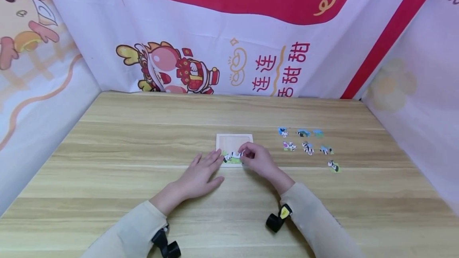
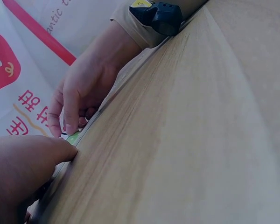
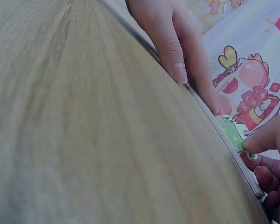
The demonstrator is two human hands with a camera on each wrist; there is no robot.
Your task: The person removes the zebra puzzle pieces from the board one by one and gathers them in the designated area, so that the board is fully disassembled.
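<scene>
A pale wooden puzzle tray point(image 1: 234, 135) lies on the table, with jigsaw pieces point(image 1: 233, 160) showing a black-and-white animal on green along its near edge. My left hand point(image 1: 201, 176) lies palm down with its fingers stretched out, the fingertips at the tray's left side. At the tray's near right corner, my right hand point(image 1: 261, 161) pinches a green-edged puzzle piece point(image 3: 233, 135) between thumb and fingers. Its thumb sits on the piece in the right wrist view. The fingers cover part of the piece in the head view.
Several loose puzzle pieces point(image 1: 307, 148) in blue, green and black-and-white lie to the right of the tray. One piece point(image 1: 333, 166) sits apart, nearer me. A printed cloth point(image 1: 201, 23) hangs behind the wooden table point(image 1: 143, 130), with more cloth at both sides.
</scene>
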